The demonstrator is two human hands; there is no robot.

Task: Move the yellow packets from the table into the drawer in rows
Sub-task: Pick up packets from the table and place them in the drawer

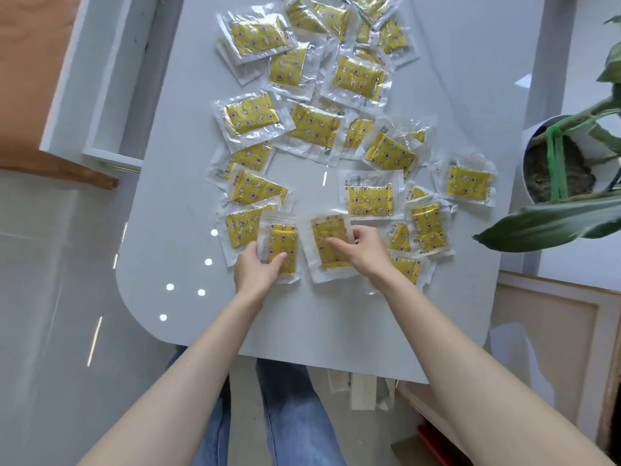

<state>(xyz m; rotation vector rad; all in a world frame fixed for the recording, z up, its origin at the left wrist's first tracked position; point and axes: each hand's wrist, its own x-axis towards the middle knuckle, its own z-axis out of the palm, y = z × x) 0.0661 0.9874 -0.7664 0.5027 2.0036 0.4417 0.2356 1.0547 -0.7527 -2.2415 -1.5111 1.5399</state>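
While the left hand (258, 265) grips one clear-wrapped yellow star-print packet (281, 247) and the right hand (361, 252) pinches a second, paler-faced packet (327, 245), both lying lengthwise away on the glossy grey table (322, 317), the open white drawer (116, 95) waits far-left, nearer the left hand.

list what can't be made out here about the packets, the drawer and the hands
- Head view: the drawer interior is mostly hidden by the table edge; any packets inside cannot be seen.
- The packets at the top are cut off by the frame.
- The right hand covers packets beneath it.
- The left hand hides its packet's lower edge.
- Packet print is too small to read.
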